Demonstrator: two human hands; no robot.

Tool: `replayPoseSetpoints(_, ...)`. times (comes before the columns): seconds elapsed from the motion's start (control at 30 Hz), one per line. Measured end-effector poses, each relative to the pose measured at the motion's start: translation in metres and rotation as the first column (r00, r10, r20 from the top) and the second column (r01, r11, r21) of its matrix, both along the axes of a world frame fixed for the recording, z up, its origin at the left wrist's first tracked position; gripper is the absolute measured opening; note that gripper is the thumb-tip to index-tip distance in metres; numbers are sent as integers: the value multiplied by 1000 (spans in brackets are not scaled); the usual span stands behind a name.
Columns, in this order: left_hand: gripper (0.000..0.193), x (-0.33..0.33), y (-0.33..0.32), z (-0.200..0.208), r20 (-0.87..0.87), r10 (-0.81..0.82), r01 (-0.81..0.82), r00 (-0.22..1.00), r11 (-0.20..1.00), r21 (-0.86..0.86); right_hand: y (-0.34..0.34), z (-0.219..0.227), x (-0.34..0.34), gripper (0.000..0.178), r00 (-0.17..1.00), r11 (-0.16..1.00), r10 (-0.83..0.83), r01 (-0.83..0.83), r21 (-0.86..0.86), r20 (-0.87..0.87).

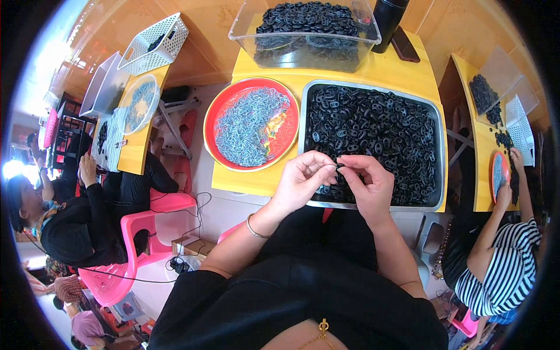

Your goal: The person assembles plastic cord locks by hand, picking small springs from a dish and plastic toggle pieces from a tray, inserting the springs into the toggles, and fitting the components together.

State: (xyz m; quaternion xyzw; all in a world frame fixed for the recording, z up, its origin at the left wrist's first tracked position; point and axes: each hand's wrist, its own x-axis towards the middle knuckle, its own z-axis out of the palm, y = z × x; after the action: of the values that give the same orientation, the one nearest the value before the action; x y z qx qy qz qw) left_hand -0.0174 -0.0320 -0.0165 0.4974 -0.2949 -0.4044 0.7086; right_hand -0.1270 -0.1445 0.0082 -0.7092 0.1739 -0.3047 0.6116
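Over the near edge of a steel tray [441, 169], my left hand [304, 179] and my right hand [368, 182] meet with thumbs and forefingers pinched together. Between the fingertips a small black plastic piece [339, 165] is partly visible; the fingers hide most of it. The tray is heaped with flat oval black pieces [373, 134] that have holes in them. Left of it stands a red plastic basin [211, 125] with a pale rim, full of thin silvery metal pieces [251, 125], too small to tell their exact kind.
Behind the tray, a clear plastic bin [303, 44] holds more black pieces. A black cylinder [388, 23] and a dark phone-like slab [405, 45] are beside it. Co-workers sit at yellow tables [137, 149] left and right. Pink chairs [131, 248] and cables are at left.
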Motion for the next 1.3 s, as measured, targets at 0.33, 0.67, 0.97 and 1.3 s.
replayPoseSetpoints(0.33, 10, -2, -2, -1, 24, 30, -30, 999, 1000, -7, -4, -4, 0, 20, 998, 990, 43, -48, 131, 35)
replayPoseSetpoints(0.67, 11, 3, 1, 1, -2, 23, -23, 1000, 999, 25, -4, -4, -1, 22, 998, 990, 43, -47, 137, 34)
replayPoseSetpoints(0.97, 9, 4, 2, 6, 35, 3, -6, 999, 994, 110, -2, -5, -1, 25, 1000, 995, 23, -22, 94, -15)
replayPoseSetpoints(1.3, 5, -1, -4, 5, 169, 103, -112, 980, 993, 47, -4, -7, 0, 26, 999, 976, 46, -42, 214, -16)
